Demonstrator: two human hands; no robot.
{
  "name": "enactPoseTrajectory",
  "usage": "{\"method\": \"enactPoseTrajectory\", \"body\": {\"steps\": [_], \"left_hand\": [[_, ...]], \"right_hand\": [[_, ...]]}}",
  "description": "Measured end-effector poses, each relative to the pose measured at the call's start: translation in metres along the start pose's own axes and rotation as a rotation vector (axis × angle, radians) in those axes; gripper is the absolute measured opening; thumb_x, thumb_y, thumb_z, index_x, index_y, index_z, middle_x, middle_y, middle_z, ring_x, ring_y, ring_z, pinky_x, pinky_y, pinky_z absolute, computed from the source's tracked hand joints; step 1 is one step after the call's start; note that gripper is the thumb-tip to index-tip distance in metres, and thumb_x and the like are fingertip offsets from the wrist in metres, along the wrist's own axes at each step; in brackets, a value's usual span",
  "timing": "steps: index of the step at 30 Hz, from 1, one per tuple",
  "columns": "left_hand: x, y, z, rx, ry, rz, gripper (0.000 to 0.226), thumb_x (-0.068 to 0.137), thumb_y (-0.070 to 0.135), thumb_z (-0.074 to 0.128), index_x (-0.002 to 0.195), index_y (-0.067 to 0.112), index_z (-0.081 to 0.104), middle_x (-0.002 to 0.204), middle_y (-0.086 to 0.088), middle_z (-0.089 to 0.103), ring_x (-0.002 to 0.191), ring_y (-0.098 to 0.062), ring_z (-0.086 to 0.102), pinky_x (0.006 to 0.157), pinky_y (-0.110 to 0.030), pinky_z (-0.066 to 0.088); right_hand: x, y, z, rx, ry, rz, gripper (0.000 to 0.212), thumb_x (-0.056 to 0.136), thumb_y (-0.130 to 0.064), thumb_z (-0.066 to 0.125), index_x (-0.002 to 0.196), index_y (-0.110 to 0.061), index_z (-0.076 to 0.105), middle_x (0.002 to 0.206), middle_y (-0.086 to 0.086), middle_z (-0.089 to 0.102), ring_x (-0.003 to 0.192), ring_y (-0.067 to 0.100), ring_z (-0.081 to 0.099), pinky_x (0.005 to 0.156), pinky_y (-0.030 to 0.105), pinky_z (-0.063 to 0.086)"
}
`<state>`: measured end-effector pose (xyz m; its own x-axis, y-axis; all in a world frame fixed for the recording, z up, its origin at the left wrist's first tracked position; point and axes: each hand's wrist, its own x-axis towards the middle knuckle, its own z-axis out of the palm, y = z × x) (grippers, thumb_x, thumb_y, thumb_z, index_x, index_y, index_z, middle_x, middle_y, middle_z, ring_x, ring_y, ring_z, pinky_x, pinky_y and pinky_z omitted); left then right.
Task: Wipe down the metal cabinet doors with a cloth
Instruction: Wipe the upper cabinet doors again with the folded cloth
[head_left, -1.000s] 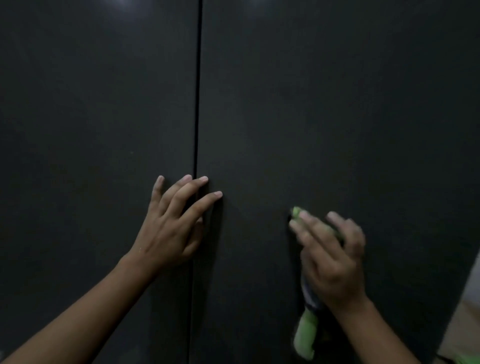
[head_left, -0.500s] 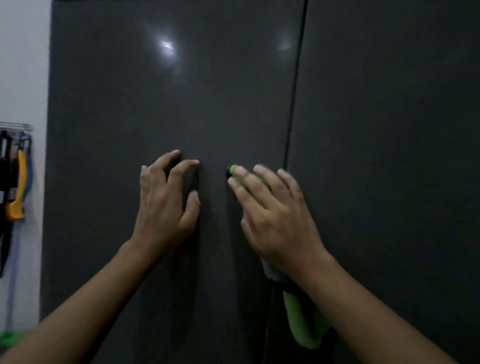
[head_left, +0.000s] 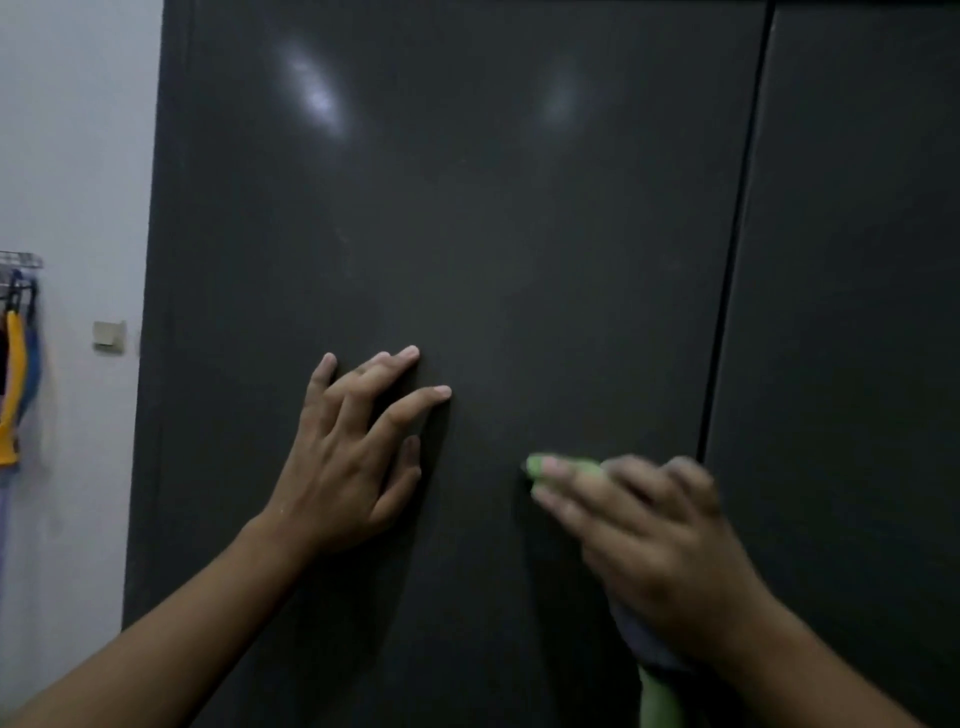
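Dark cabinet door (head_left: 467, 234), green cloth (head_left: 661, 700) lengthwise under right hand (head_left: 660, 551), tip up-left.

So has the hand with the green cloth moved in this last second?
Yes. The right hand, pressing the green cloth, has crossed the seam between the doors leftward, from the right door onto the left door.

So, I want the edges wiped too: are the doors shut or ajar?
Shut: left door and right door sit flush, only a thin even seam between them.

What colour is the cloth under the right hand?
The cloth is light green, with a greyish patch near the wrist; the head view shows it.
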<state>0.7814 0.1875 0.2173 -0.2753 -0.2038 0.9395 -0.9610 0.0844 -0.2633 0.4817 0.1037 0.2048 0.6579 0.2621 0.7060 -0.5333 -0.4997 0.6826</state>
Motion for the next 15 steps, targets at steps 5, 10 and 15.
{"method": "enactPoseTrajectory", "body": {"steps": [5, 10, 15], "left_hand": [[0.012, -0.007, -0.005, -0.01, 0.001, -0.034, 0.048, 0.089, 0.036, 0.049, 0.137, 0.028, 0.049, 0.147, -0.011, 0.043, 0.132, -0.03, 0.044, 0.118, -0.061, 0.016], [0.04, -0.02, -0.014, -0.056, 0.013, -0.128, 0.051, 0.088, 0.04, 0.047, 0.138, 0.028, 0.049, 0.146, -0.01, 0.039, 0.134, -0.028, 0.038, 0.121, -0.056, 0.012], [0.061, -0.045, -0.027, -0.089, 0.096, -0.231, 0.049, 0.088, 0.038, 0.047, 0.135, 0.022, 0.051, 0.142, -0.01, 0.04, 0.131, -0.027, 0.036, 0.118, -0.057, 0.018]], "right_hand": [[0.092, 0.065, -0.008, -0.088, 0.284, 0.527, 0.04, 0.097, -0.019, 0.054, 0.136, -0.022, 0.064, 0.146, -0.005, 0.056, 0.113, 0.026, 0.045, 0.095, 0.049, 0.038], [0.176, 0.056, 0.007, -0.106, 0.239, 0.533, 0.054, 0.093, -0.031, 0.046, 0.144, -0.017, 0.055, 0.153, -0.001, 0.048, 0.12, 0.026, 0.039, 0.099, 0.047, 0.033], [0.204, 0.018, 0.028, -0.004, 0.136, 0.02, 0.047, 0.092, -0.026, 0.053, 0.138, -0.021, 0.062, 0.149, -0.006, 0.053, 0.12, 0.026, 0.055, 0.094, 0.045, 0.044]]}}
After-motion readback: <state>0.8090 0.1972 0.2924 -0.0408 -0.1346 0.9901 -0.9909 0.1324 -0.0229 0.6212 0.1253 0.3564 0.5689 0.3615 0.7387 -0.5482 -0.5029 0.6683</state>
